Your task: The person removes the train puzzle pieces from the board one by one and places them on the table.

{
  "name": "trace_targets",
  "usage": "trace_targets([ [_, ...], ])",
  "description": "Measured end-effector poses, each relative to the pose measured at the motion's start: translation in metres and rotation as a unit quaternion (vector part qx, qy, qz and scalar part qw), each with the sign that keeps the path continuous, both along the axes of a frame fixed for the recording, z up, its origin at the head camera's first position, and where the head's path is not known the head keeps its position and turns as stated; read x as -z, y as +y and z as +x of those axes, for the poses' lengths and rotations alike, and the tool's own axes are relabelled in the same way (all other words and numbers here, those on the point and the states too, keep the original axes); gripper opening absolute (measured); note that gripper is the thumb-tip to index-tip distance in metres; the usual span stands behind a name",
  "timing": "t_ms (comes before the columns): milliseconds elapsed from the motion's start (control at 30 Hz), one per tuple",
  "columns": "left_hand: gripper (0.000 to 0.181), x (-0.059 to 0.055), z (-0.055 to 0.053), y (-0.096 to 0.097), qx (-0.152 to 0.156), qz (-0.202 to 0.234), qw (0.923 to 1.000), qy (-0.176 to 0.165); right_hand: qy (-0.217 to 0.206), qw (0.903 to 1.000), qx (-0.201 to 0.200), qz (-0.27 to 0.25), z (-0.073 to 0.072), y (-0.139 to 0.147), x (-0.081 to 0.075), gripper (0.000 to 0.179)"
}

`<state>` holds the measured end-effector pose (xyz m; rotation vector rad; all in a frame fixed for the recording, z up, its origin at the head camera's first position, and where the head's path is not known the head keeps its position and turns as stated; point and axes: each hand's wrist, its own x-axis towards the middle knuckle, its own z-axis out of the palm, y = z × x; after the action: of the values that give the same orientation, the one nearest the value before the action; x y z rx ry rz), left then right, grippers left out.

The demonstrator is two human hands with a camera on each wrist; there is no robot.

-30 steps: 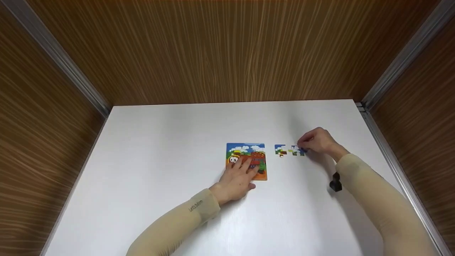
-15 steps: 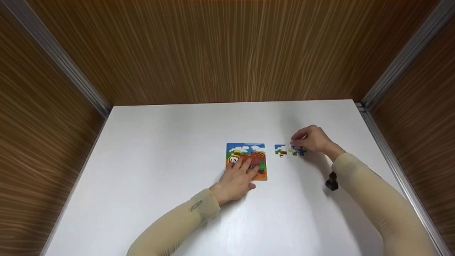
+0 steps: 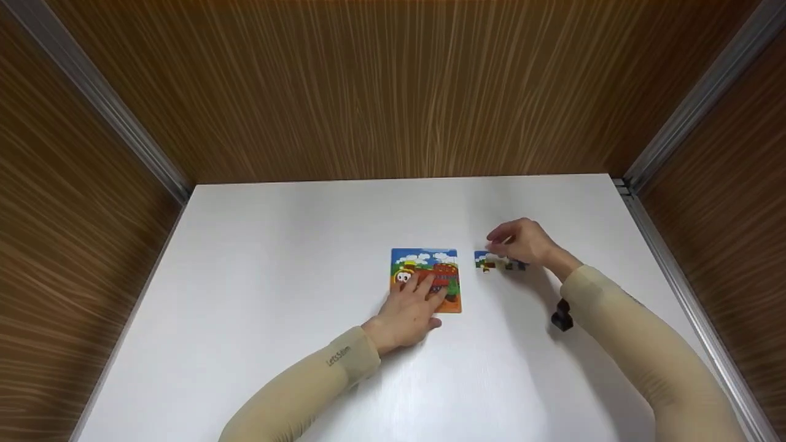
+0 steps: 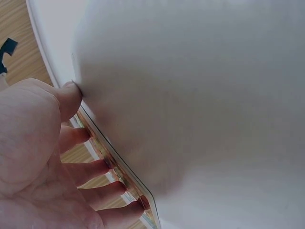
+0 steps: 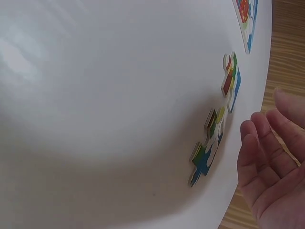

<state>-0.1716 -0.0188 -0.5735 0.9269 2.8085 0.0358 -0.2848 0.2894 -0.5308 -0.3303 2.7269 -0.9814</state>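
Left sleeve (image 3: 304, 388) reads "Lets…", rest blurred. Left hand (image 3: 406, 313) fingers wide on puzzle (image 3: 425, 255); right hand (image 3: 523, 240) fingers loosely bent near pieces (image 5: 231, 82).

Diffuse light brightens the white tabletop (image 3: 276, 276), leaving the wood-grain panels (image 3: 393, 92) darker; soft shadow falls beside the right sleeve (image 3: 638, 344). The left wrist view looks dim, greyish; the right wrist view shows glare at left and a bowed tabletop edge.

A white bench (image 3: 276, 264) lies under the hands (image 3: 405, 314); beyond them rises a brown wood-grain wall (image 3: 393, 92), with matching walls (image 3: 67, 209) to their left and right. Grey rails (image 3: 101, 101) line the corners; soft light glosses the bench this side of the hands.
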Motion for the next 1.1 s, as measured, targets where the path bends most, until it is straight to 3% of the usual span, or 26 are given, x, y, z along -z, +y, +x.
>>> trace_targets([
  [567, 0.068, -0.001, 0.000, -0.001, -0.006, 0.011, 0.9998, -0.017, -0.013, 0.9995, -0.027, 0.008, -0.006, -0.046, 0.007, 0.034],
  [1100, 0.067, 0.003, -0.003, -0.001, 0.006, 0.010, 0.9999, 0.009, -0.002, 0.9982, -0.054, 0.026, -0.010, -0.078, 0.018, 0.039],
])
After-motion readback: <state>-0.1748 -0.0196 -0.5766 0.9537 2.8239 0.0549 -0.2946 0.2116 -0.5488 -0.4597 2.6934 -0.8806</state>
